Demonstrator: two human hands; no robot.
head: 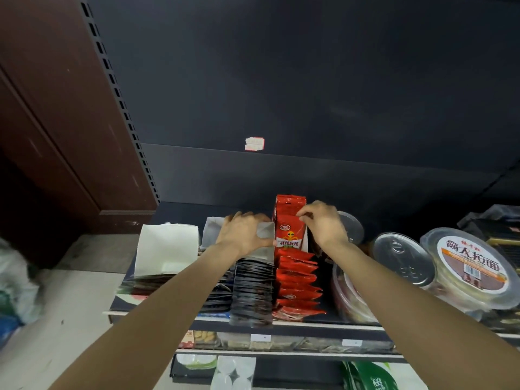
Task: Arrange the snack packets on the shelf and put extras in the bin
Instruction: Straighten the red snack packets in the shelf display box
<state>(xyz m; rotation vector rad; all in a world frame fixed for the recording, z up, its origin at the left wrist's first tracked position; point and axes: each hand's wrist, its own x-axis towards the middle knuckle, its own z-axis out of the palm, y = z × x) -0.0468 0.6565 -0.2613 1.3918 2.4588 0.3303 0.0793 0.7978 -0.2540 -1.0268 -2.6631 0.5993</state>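
Observation:
A row of red snack packets [298, 280] stands in an open red display box [289, 205] on the dark shelf [180, 212]. The rearmost red packet [290, 235] stands upright, and my right hand [323, 223] pinches its top right edge. My left hand [243, 233] grips the white flap [266, 230] of the neighbouring box, which holds a row of dark packets [251, 294]. Both forearms reach over the shelf's front edge.
A white open box [166, 246] with dark packets sits at the left end of the shelf. Round plastic tubs with foil lids [399, 257] and a labelled tub [472, 268] stand on the right. Lower shelves hold more goods [233, 372]. Bags [14, 277] lie on the floor, left.

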